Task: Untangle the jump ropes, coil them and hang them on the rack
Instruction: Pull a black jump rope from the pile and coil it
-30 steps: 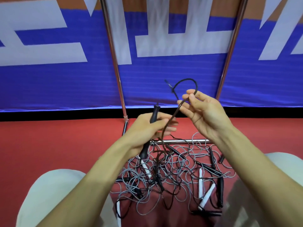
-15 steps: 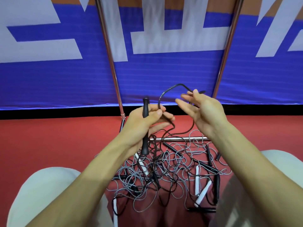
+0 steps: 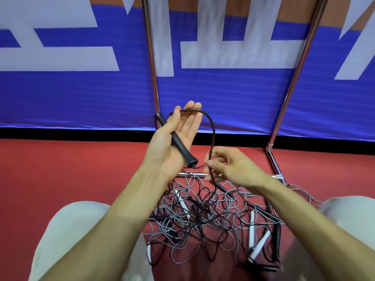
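The left hand (image 3: 162, 145) is raised above the tangled pile (image 3: 203, 220) of jump ropes, palm toward the camera. A black handle (image 3: 177, 141) lies slantwise across the palm, clamped in the crook of the thumb, while the fingers stand nearly straight. The black cord (image 3: 212, 130) arches from the fingertips down toward the pile. Just above the pile's far edge, the right hand (image 3: 233, 167) pinches this cord between thumb and forefinger, close to the handle's lower end. The pile of grey and black cords, with white handles (image 3: 251, 230) on its right side, lies on the red floor (image 3: 71, 169). Beyond the pile stands the chrome rack (image 3: 151, 63).
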A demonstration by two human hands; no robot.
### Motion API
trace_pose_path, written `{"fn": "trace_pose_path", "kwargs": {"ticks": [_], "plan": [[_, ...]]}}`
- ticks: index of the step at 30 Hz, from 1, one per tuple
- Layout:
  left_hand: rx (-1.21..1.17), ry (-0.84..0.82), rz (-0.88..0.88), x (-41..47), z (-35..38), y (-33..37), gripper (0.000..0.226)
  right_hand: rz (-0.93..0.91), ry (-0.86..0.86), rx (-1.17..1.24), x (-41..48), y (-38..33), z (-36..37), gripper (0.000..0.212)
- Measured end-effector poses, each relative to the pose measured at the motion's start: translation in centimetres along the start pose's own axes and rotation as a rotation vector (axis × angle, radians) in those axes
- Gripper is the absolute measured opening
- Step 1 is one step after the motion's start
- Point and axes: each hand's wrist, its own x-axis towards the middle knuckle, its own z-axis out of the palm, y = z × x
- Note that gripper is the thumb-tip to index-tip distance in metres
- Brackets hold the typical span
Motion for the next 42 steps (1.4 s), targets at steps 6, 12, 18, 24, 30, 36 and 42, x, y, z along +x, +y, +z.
{"fn": "trace_pose_path", "kwargs": {"ticks": [6,12,18,24,30,36,42], "plan": [[0.28,0.12,0.047,0.7,-1.2,-0.6,0.017,-0.011,0.241,0.464,-0.5,-1.8,-1.8,0.009],[0.805,0.052,-0.074,0.3,-1.7,-3.0,0.02,-0.077,0.327,0.777,-1.1,-2.7,-3.8,0.013],[1.127,-0.229,-0.322,-0.7,-1.8,-4.3,0.021,-0.141,0.462,1.015,-1.0,-2.7,-5.3,0.019],[1.181,-0.326,-0.346,-1.2,-1.7,-5.3,0.018,-0.124,0.606,1.207,-0.9,-2.4,-6.7,0.016],[1.077,-0.226,-0.174,-1.3,-1.4,-5.5,0.011,-0.039,0.53,0.917,-0.6,-1.9,-6.5,0.009],[0.722,-0.024,0.04,-0.3,-1.1,-4.1,0.014,0.088,0.298,0.408,-0.2,-1.2,-4.5,0.034],[0.314,0.152,0.099,0.8,-1.2,-1.7,0.013,-0.069,0.137,-0.237,0.1,-0.1,-2.8,0.019]]}}
